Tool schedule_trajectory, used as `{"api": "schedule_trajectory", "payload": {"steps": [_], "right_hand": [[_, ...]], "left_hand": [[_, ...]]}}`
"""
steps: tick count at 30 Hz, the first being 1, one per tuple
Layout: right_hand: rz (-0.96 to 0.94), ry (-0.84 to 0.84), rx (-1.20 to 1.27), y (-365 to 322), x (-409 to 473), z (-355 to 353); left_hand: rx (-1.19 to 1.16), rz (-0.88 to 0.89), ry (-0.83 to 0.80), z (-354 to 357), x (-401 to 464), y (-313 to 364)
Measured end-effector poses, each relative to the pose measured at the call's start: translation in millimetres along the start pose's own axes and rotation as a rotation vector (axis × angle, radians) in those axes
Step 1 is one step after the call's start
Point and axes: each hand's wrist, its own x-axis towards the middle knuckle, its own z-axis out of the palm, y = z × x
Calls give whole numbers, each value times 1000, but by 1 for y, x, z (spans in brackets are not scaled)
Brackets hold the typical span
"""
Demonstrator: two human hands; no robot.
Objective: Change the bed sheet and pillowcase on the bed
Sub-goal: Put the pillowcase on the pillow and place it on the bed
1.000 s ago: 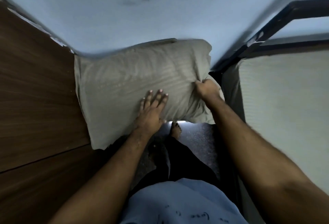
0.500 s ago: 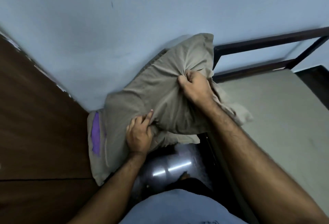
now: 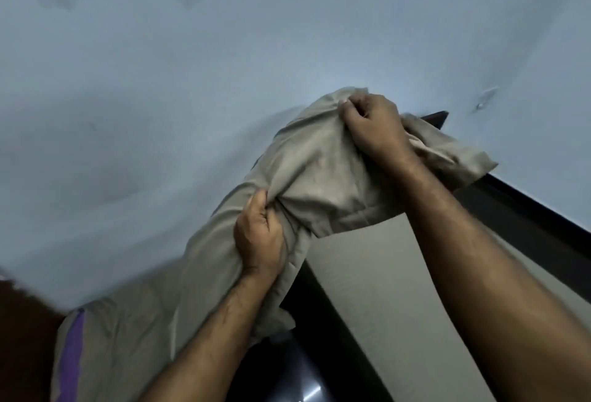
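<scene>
Nearest the camera, at the lower left, the open end of the grey pillowcase (image 3: 319, 171) lies slack, and a strip of purple pillow (image 3: 72, 357) shows inside it. From there the long axis of the bundle runs diagonally up and to the right, away from the person, with its far end pointing toward the pale blue wall (image 3: 160, 97). The whole bundle is held in the air in front of that wall, off the mattress.

The left hand (image 3: 260, 238) sits about midway along the bundle, its fingers curled tight into a bunched fold of the fabric. Beyond it, at the upper end nearest the wall, the right hand (image 3: 372, 128) is a closed fist gripping a gather of the pillowcase; a loose flap of cloth hangs to the right of that fist, over the dark bed frame (image 3: 527, 219). The mattress (image 3: 383, 289), in a light covering, lies below the wall and right of the bundle, inside the frame rail.

Half a second ago the right hand held the cloth lower and nearer the body, with the bundle more compact against the wall; it now stands higher and farther out, and the case is drawn longer along the diagonal. The left hand has shifted up the fabric too. A second ago the pillow lay broad and flat against the wall, the left hand's fingers spread open on it.
</scene>
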Motion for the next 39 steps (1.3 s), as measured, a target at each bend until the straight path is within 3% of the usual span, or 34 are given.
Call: {"api": "schedule_trajectory", "payload": {"steps": [4, 7, 14, 17, 22, 26, 29, 32, 34, 36, 37, 39], "right_hand": [[-74, 147, -20, 41, -4, -63], [-190, 208, -29, 82, -41, -66], [310, -227, 282, 145, -170, -24], [402, -232, 433, 152, -174, -34], [555, 13, 630, 155, -129, -63], [654, 245, 487, 165, -103, -78], [598, 434, 382, 175, -80, -86], [524, 519, 399, 178, -57, -96], [483, 527, 361, 172, -41, -98], [460, 511, 304, 165, -27, -98], [452, 521, 274, 161, -23, -97], [432, 580, 295, 156, -17, -95]], "left_hand": [[-50, -75, 61, 55, 15, 51], [-64, -174, 117, 90, 13, 73], [-313, -332, 74, 155, -13, 137], [-433, -340, -18, 177, -11, 158], [-589, -372, -394, 217, 8, 197], [-802, -538, -772, 228, 30, 219], [-854, -504, -916, 232, 43, 218], [-947, -410, -1087, 223, 58, 211], [-917, -320, -1047, 216, 69, 197], [-743, -253, -877, 213, 76, 167], [-626, -256, -815, 212, 77, 147], [-406, -370, -850, 217, 75, 102]]}}
